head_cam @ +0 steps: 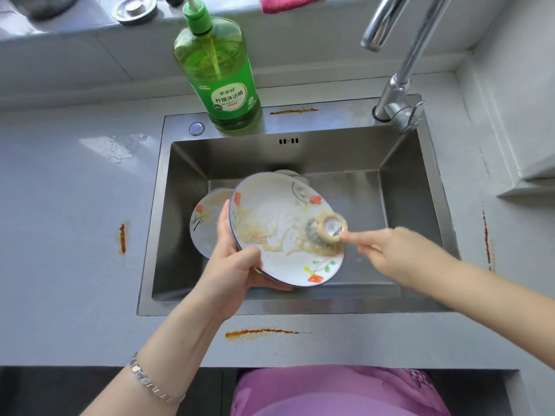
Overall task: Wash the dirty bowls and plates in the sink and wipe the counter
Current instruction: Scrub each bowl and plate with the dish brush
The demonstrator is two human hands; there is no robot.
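Left hand (231, 265) round tilted plate (279, 223) rim

Scrubber (326, 235), frame centre: motion-blurred. Second plate (204, 226): partly hidden behind held plate (279, 223). Pink cloth (285, 3): cut off by top edge.

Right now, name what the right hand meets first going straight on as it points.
The dirty plate, tilted in the left hand; the scrubber in the right hand seems to touch it.
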